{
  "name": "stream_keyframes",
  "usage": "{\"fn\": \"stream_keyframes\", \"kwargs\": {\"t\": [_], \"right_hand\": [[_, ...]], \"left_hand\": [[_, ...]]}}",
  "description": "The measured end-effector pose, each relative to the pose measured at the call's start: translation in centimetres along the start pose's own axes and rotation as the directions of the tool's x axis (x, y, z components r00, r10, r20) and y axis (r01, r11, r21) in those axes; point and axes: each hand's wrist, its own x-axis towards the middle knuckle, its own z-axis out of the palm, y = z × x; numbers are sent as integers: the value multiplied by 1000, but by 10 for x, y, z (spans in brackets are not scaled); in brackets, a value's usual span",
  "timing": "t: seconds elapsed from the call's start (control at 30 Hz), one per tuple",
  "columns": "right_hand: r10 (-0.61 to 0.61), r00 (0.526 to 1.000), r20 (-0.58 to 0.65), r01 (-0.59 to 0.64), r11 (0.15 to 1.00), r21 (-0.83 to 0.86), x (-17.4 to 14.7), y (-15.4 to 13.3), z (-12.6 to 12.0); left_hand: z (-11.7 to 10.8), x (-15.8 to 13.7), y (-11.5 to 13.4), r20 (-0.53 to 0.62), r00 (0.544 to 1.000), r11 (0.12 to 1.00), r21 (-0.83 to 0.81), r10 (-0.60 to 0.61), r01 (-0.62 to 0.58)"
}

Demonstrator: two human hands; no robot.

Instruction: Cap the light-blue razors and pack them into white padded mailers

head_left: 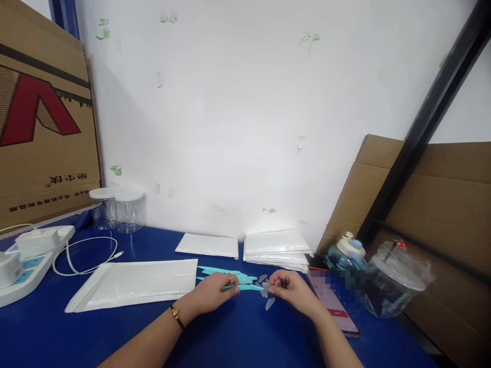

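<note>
My left hand is closed on a slim turquoise tool, which looks like an eyebrow razor and points to the right. Several more turquoise tools of the same sort lie just behind that hand, partly hidden by it. Fingers pinched, my right hand holds a small translucent plastic cap close to the tool's tip; whether the two touch I cannot tell. Loose on the blue table around it are several similar caps, one of them a long translucent cap lying nearer to me.
White padded envelopes lie left, at the back and in a stack. A phone and a bagged cup stand right. Clear jars, a cable and a power strip are left.
</note>
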Motion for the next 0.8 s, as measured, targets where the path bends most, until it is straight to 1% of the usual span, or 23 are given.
{"fn": "stream_keyframes", "kwargs": {"t": [0.13,0.3,0.37,0.5,0.57,0.7,0.8], "right_hand": [[7,1000,11,-7,1000,24,-1,-3,1],[22,997,70,-27,997,70,-2,-13,15],[27,992,122,-33,998,46,-4,-17,20],[58,970,236,-53,998,-31,-8,-21,24],[68,964,256,-56,997,-55,-10,-22,24],[67,966,248,-52,996,-66,-12,-24,24],[83,956,283,-69,996,-60,-13,-27,21]], "left_hand": [[-1,0,1,0,1000,1000,-11,10,-10],[2,-2,4,-2,999,999,-14,39,-39],[3,-4,6,35,999,999,-10,37,-36],[4,-7,8,168,985,999,-24,49,-45],[4,-8,8,165,984,998,-13,70,-69],[5,-7,9,130,986,995,-3,100,-101],[4,-8,12,180,979,995,-19,97,-95]]}}
